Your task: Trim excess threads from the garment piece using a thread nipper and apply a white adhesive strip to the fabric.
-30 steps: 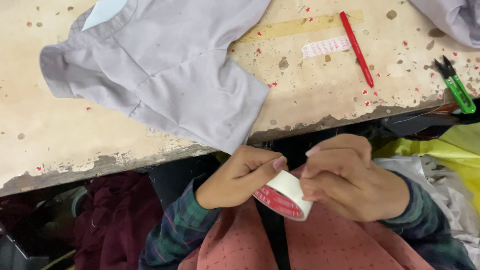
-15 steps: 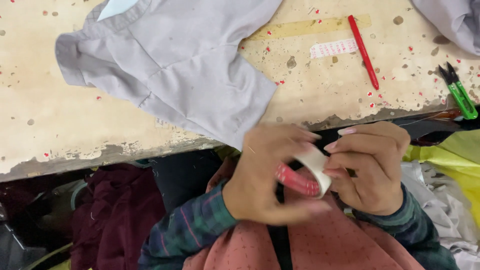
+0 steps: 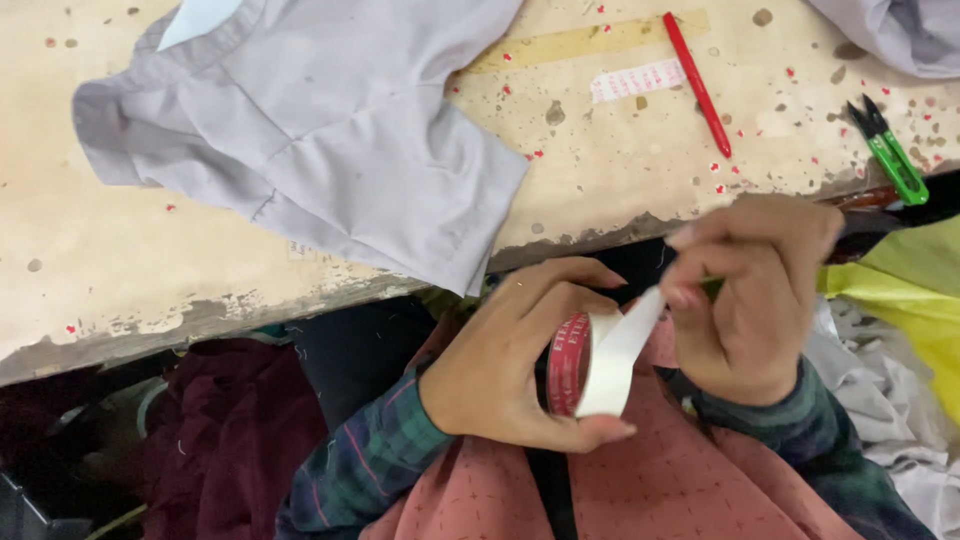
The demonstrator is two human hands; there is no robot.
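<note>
Tape fills the middle of the head view: a roll of white tape point(image 3: 597, 362) with a red inner ring sits just below the worn edge of the beige table point(image 3: 120, 270), over the person's lap. The left hand point(image 3: 510, 360) wraps around the roll, thumb under its rim and fingers curled over the far side, so the hand is closed on it. A white strip point(image 3: 640, 318) runs up and to the right from the roll to the right hand point(image 3: 750, 290), whose thumb and forefinger are pressed together on the strip's end. Both wrists come out of dark plaid sleeves point(image 3: 370, 460), with a salmon-pink cloth point(image 3: 640, 490) beneath them.

On the table, up and left of the roll, lies a pale grey garment point(image 3: 330, 140), one corner hanging over the edge close to the left hand. Straight above the roll a small white printed label point(image 3: 637, 80) lies flat, just beside a red pen point(image 3: 697, 82) that slants across the top. A yellowish flat ruler point(image 3: 580, 42) lies above the label. Well to the right of the roll, near the table's edge, rest green-handled thread snips point(image 3: 890, 150). More grey cloth point(image 3: 900, 30) shows at the top right corner. Below the table, left of the roll, is a dark maroon fabric point(image 3: 230, 440); to the right, a yellow-green fabric point(image 3: 910, 300).
</note>
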